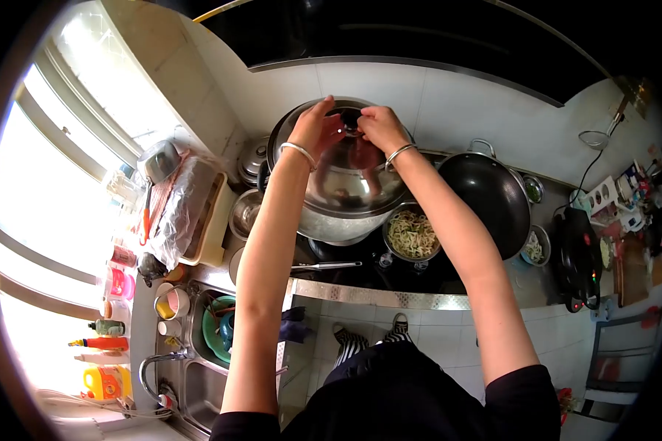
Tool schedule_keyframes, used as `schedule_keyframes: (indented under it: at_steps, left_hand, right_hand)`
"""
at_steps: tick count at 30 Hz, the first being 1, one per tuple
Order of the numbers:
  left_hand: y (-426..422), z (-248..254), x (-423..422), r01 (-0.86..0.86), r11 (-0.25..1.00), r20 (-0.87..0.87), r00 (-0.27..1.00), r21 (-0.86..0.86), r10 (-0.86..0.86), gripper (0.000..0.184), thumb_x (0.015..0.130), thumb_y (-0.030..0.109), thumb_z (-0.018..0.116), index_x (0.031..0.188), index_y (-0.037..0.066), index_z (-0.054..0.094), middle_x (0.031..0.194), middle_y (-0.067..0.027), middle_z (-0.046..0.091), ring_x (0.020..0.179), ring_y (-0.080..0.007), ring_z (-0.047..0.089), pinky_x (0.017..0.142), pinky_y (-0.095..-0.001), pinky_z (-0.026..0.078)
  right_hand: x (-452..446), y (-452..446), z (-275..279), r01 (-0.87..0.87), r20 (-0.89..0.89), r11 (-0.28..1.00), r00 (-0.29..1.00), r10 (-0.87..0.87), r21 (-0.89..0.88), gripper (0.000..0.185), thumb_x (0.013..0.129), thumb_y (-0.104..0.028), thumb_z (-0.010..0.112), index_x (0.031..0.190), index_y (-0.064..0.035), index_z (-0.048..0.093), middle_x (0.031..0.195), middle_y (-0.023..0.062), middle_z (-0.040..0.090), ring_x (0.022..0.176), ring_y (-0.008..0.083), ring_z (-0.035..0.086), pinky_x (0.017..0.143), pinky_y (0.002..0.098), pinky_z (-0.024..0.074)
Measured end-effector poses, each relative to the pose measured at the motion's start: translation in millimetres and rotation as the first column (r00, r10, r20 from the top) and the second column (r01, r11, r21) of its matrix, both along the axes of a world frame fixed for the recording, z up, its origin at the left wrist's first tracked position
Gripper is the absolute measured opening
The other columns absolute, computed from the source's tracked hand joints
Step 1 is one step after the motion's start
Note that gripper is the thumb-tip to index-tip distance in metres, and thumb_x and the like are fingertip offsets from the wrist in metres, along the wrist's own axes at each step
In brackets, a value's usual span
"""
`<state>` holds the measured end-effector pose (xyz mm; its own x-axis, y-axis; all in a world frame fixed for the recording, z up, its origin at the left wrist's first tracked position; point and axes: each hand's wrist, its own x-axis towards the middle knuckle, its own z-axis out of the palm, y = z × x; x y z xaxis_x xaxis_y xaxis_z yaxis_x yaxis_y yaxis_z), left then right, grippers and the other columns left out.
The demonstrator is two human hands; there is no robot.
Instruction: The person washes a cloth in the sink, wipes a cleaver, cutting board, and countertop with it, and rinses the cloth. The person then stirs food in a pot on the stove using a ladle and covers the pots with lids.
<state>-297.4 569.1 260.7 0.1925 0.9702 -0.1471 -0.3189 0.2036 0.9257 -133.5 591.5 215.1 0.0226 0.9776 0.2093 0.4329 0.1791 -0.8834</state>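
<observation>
A large shiny metal lid [335, 187] lies over a big pot [338, 226] on the stove. My right hand [382, 128] has its fingers closed on the black lid knob [351, 117]. Just left of the knob is my left hand [316, 131], fingers stretched out over the lid and holding nothing that I can see. Right of the pot, a small pan of pale shredded food [412, 235] stands below my right forearm. Beyond that forearm sits a dark wok [489, 198].
Metal bowls [246, 213] stand left of the pot. A long metal handle [327, 265] lies along the stove's front. Small bowls [537, 246] and a black appliance [577, 250] are at the right. The sink [202, 397] and a green basin [215, 334] are at lower left.
</observation>
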Motion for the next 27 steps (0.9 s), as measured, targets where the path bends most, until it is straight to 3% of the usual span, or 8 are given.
schedule_keyframes:
  at_steps: [4,12,13,16,18,21,25,27]
  left_hand:
    - [-21.3,29.1,48.6,0.065,0.997,-0.058,0.996,0.043,-0.062,0.051,0.087,0.04,0.059,0.122,0.004,0.049,0.105,-0.0172,0.058,0.096,-0.0247,0.057,0.084,-0.035,0.05]
    - [-42.0,-3.5,188.3,0.214,0.977,0.064,0.975,0.008,-0.214,0.046,0.086,0.044,0.059,0.113,0.007,0.053,0.097,-0.0133,0.056,0.091,-0.0244,0.055,0.081,-0.0384,0.048]
    - [-44.8,-12.5,204.4,0.256,0.967,0.083,0.963,-0.007,-0.255,0.048,0.086,0.044,0.058,0.116,0.007,0.052,0.1,-0.0136,0.054,0.094,-0.0251,0.053,0.083,-0.0402,0.047]
    - [-58.5,-39.9,251.8,0.297,0.953,0.109,0.951,-0.059,-0.289,0.056,0.087,0.047,0.057,0.125,0.007,0.047,0.109,-0.0133,0.052,0.099,-0.026,0.05,0.086,-0.0435,0.045]
    - [-60.5,-64.0,278.7,0.327,0.94,0.123,0.941,-0.095,-0.315,0.057,0.088,0.045,0.055,0.13,0.009,0.043,0.12,-0.0144,0.05,0.106,-0.025,0.05,0.089,-0.0432,0.042]
    - [-76.9,-74.1,307.7,0.336,0.934,0.078,0.941,-0.124,-0.329,0.057,0.087,0.046,0.055,0.129,0.008,0.043,0.123,-0.0125,0.049,0.11,-0.0241,0.049,0.091,-0.0417,0.041]
    - [-82.4,-89.0,332.0,0.373,0.924,0.022,0.928,-0.085,-0.372,0.052,0.087,0.045,0.055,0.123,0.008,0.046,0.117,-0.0099,0.05,0.105,-0.0214,0.049,0.09,-0.0401,0.041]
    - [-83.0,-98.2,340.2,0.384,0.918,0.02,0.923,-0.094,-0.384,0.051,0.087,0.045,0.056,0.122,0.008,0.047,0.114,-0.0092,0.05,0.104,-0.0207,0.049,0.089,-0.0399,0.041]
  right_hand:
    - [51.4,-38.5,43.8,0.006,-0.144,0.999,0.99,-0.012,-0.045,0.023,0.081,-0.011,0.057,0.098,0.0039,0.063,0.074,0.004,0.063,0.066,0.01,0.059,0.057,0.0224,0.0466]
    - [188.6,-87.5,35.8,0.165,-0.031,0.984,0.985,-0.167,-0.067,0.032,0.082,-0.015,0.06,0.108,0.0031,0.061,0.082,0.0064,0.064,0.07,0.012,0.06,0.058,0.0237,0.0471]
    - [201.1,-96.8,26.2,0.205,-0.064,0.978,0.977,-0.204,0.02,0.022,0.077,-0.019,0.055,0.076,0.0016,0.062,0.062,0.008,0.061,0.057,0.0169,0.058,0.053,0.0312,0.0448]
    - [248.8,-106.7,-6.7,0.274,-0.023,0.962,0.962,-0.273,0.004,0.024,0.078,-0.019,0.053,0.077,0.0031,0.062,0.06,0.0076,0.059,0.056,0.0171,0.057,0.053,0.0312,0.0445]
    - [285.8,-106.6,-29.7,0.275,0.106,0.952,0.959,-0.262,-0.134,0.029,0.083,-0.015,0.057,0.107,0.0011,0.061,0.081,0.0056,0.064,0.069,0.0127,0.06,0.058,0.025,0.0472]
    - [311.3,-120.3,-51.3,0.276,0.016,0.929,0.959,-0.281,-0.247,0.028,0.084,-0.012,0.055,0.108,0.0011,0.06,0.082,0.0051,0.064,0.068,0.0113,0.06,0.056,0.0248,0.0471]
    - [324.1,-135.0,-67.3,0.343,-0.097,0.91,0.923,-0.373,-0.232,0.027,0.085,-0.011,0.054,0.107,0.0018,0.061,0.082,0.005,0.064,0.068,0.0107,0.061,0.056,0.0237,0.0474]
    - [327.0,-139.6,-70.1,0.36,-0.069,0.903,0.92,-0.385,-0.233,0.027,0.085,-0.011,0.054,0.107,0.002,0.06,0.083,0.0051,0.064,0.068,0.0107,0.061,0.056,0.0237,0.0474]
